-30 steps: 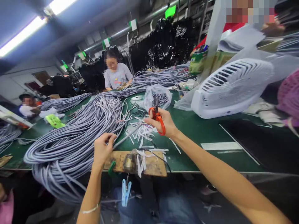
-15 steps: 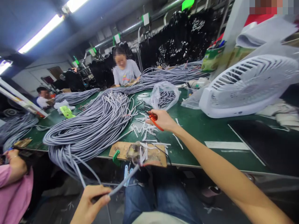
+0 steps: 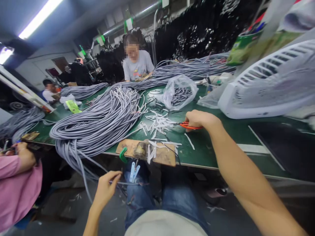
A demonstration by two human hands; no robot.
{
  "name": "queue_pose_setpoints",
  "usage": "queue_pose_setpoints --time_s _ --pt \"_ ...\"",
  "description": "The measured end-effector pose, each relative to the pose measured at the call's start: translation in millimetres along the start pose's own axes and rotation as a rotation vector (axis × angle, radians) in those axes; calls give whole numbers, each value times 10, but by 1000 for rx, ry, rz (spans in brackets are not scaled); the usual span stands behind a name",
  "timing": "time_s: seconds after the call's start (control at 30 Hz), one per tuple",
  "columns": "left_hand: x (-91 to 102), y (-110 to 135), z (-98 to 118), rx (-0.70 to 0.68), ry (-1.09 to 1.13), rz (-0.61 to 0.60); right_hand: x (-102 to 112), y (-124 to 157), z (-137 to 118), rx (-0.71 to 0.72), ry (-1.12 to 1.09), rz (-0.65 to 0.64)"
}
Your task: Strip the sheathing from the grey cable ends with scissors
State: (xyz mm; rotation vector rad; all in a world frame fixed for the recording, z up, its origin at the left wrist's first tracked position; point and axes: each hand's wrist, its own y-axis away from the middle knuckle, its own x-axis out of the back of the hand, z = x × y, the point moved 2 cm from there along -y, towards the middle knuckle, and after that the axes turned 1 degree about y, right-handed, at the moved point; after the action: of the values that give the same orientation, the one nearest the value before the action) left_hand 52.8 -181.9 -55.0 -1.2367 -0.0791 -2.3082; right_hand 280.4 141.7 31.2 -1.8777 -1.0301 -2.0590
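My right hand (image 3: 200, 120) is closed around orange-handled snips (image 3: 188, 125), their dark tip pointing left over a heap of white strips (image 3: 159, 122) on the green table. Below the table edge, my left hand (image 3: 107, 185) has its thumb and fingers curled around a grey cable (image 3: 130, 183) that crosses above my lap; the exact grip is partly hidden. A light blue clothespin (image 3: 134, 172) hangs beside that cable. Just above it, a wooden board (image 3: 163, 155) with a metal piece and a green hook sits at the table's edge.
Coiled grey cables (image 3: 98, 127) cover the left of the table and hang over its edge. A clear bag of dark small parts (image 3: 180, 93) lies behind the strips. A white fan (image 3: 270, 82) stands right. One person sits opposite; another in pink (image 3: 22, 186) is at left.
My right hand has moved right with the snips, away from the strips. The cable end my left hand held up toward the board is out of sight; that hand has moved up and right.
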Motion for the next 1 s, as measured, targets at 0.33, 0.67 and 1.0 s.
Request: queue_pose_setpoints --time_s 0.33,0.67,1.0 --pt "-90 -1454 461 -187 -179 147 23 86 -230 115 37 174" --pt "-175 -1727 475 -269 -181 96 -229 155 -711 366 57 387" --pt "274 -1292 581 -640 -311 209 -408 162 -816 398 17 452"
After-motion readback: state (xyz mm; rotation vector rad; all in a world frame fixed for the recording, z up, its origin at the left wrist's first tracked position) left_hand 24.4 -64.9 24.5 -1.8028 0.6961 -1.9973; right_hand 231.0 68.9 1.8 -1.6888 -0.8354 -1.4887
